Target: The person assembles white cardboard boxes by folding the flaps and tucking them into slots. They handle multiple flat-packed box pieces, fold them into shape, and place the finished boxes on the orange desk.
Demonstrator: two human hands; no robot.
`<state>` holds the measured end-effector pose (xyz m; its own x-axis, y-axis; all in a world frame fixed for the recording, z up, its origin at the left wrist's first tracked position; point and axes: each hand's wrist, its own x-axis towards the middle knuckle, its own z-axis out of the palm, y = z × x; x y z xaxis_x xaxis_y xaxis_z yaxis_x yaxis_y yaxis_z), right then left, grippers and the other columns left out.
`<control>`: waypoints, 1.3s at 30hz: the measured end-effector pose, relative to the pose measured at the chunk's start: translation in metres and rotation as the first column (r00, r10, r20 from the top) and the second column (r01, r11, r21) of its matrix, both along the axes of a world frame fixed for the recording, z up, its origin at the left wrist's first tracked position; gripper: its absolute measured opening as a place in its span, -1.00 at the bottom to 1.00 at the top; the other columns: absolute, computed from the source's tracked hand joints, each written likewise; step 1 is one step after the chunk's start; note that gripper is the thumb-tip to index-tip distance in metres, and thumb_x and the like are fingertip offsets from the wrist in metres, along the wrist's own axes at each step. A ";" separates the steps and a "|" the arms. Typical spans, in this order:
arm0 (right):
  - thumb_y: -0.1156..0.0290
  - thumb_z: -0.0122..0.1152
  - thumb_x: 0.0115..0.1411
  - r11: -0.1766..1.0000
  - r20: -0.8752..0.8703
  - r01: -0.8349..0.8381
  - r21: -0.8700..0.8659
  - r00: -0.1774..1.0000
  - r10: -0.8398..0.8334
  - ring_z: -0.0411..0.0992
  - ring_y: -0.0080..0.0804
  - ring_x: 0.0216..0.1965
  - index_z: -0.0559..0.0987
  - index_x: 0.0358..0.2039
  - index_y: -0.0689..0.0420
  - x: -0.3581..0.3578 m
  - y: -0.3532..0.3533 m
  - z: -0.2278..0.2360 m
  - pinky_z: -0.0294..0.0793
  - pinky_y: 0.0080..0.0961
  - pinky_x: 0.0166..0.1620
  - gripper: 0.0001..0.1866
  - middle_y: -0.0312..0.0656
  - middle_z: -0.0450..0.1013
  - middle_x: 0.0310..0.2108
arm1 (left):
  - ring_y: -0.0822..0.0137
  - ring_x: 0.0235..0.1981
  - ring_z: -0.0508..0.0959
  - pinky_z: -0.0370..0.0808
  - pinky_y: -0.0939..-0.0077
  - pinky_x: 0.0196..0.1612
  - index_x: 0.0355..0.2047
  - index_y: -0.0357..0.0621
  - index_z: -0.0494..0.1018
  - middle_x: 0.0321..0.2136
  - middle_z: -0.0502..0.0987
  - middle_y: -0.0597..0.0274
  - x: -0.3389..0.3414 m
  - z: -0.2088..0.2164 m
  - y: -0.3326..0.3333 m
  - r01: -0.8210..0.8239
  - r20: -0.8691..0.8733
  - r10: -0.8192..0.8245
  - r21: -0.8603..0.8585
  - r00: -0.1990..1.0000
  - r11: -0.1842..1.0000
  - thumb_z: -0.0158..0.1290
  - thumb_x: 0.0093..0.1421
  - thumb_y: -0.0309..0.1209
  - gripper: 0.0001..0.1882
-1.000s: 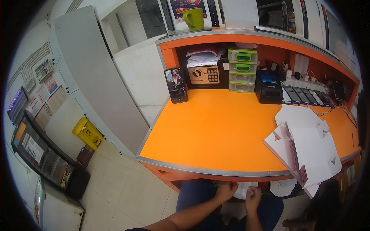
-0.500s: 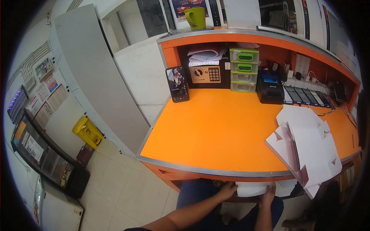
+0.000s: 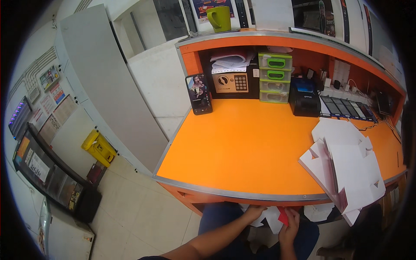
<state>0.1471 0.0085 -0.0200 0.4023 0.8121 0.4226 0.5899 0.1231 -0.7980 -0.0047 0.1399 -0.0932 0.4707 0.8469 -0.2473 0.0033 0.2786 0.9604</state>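
Note:
Below the desk's front edge, over my lap, both hands work on a white cardboard piece (image 3: 272, 218). A red flap or red face shows at its right side. My left hand (image 3: 255, 212) is closed at the cardboard's left part, its fingertips partly hidden under the desk edge. My right hand (image 3: 290, 224) pinches the red part between thumb and fingers. To the right, a stack of flat white cardboard box blanks (image 3: 353, 167) lies on the orange desk (image 3: 234, 151), its lower corner jutting past the front edge.
A phone (image 3: 199, 94) leans upright at the desk's back left. Behind stand a small safe (image 3: 231, 83), green-trimmed drawers (image 3: 275, 78), a black printer (image 3: 304, 97) and a row of phone-like devices (image 3: 346, 108). A green mug (image 3: 219, 19) tops the shelf. Another white piece (image 3: 320, 212) sits beneath the desk.
The white cardboard has turned and shifted between my hands, and its red part now shows. My right hand has moved slightly left and down; my left hand stays near its place.

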 end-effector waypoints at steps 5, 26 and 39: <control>0.77 -0.02 0.06 0.999 0.005 -0.040 -0.010 0.999 0.040 0.36 0.07 0.15 0.58 0.07 0.19 -0.005 -0.016 0.012 0.32 -0.21 0.22 -0.45 0.12 0.39 0.02 | 0.21 0.10 0.50 0.50 0.32 0.10 0.16 -0.28 0.36 0.11 0.46 -0.02 0.008 -0.024 0.018 0.015 0.062 -0.005 -0.157 0.998 0.988 0.03 0.37 -0.31 -0.57; 0.70 0.10 0.03 0.989 0.096 -0.079 -0.125 0.991 0.091 0.33 0.18 0.14 0.56 0.11 0.09 -0.036 -0.041 0.016 0.35 -0.14 0.18 -0.43 0.18 0.31 0.10 | 0.25 0.12 0.47 0.43 0.30 0.17 0.13 -0.19 0.39 0.09 0.46 0.06 0.012 -0.073 0.025 -0.094 0.166 0.114 -0.128 0.979 0.987 0.08 0.35 -0.30 -0.60; 0.71 0.05 0.09 0.990 0.104 -0.102 -0.095 0.988 0.111 0.31 0.16 0.21 0.57 0.09 0.10 -0.040 -0.032 0.019 0.33 -0.11 0.22 -0.47 0.13 0.32 0.11 | 0.25 0.15 0.45 0.42 0.28 0.20 0.23 -0.23 0.31 0.17 0.41 0.07 0.010 0.006 0.004 0.264 0.435 -0.153 -0.207 0.887 0.942 0.07 0.38 -0.21 -0.48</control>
<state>0.1076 -0.0235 -0.0012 0.2670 0.8842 0.3832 0.6613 0.1211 -0.7402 0.0048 0.1438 -0.0873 0.7350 0.6516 -0.1875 -0.2863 0.5490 0.7853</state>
